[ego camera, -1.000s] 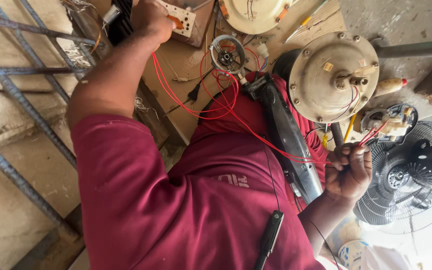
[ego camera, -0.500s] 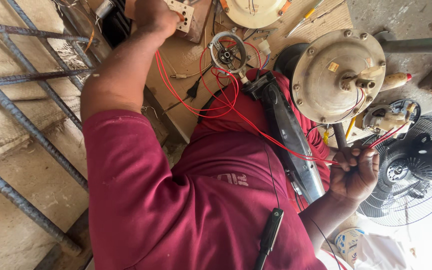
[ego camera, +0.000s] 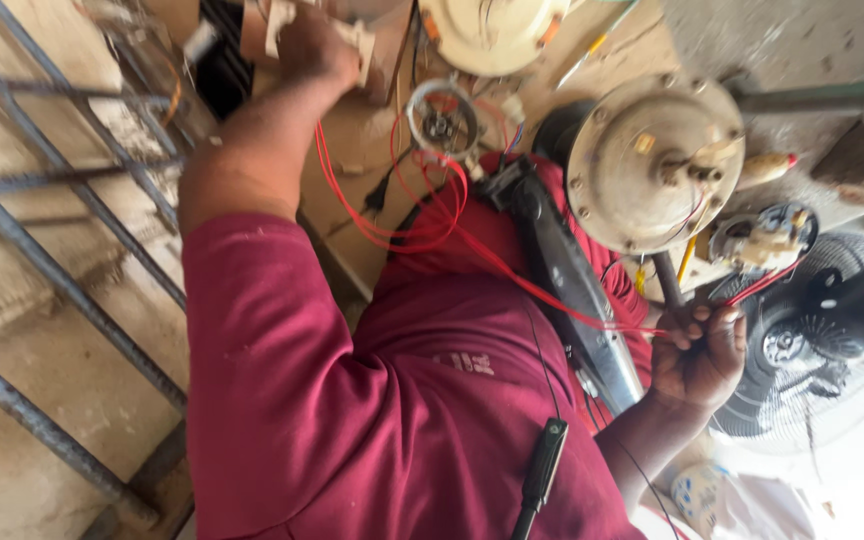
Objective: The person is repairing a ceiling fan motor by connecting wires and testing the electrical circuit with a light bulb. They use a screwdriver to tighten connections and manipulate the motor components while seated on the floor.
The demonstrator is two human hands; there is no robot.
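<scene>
— Where are the hands?

— The left hand [ego camera: 317,45], at the top of the frame left of centre, presses on a pale socket block [ego camera: 357,45] on the bench [ego camera: 352,160]; whether its grip is closed round the block I cannot tell, the fingers are hidden. The right hand [ego camera: 697,350], at the right edge below centre, is clenched on the red wires [ego camera: 512,275].

— And those wires run where?

— From that fist they slant up and left across the maroon shirt [ego camera: 372,400] and loop near a small wire coil [ego camera: 440,120] at upper centre. Another red strand leads from the fist toward a small black part [ego camera: 767,235] just above it.

— What worries you?

— The slack loops lie tangled among other leads. I judge a hard pull could snag them on the coil or drag it off the bench. The round motor housing [ego camera: 652,165] sits close above the fist, and a jerk might tear a lead from it.
</scene>
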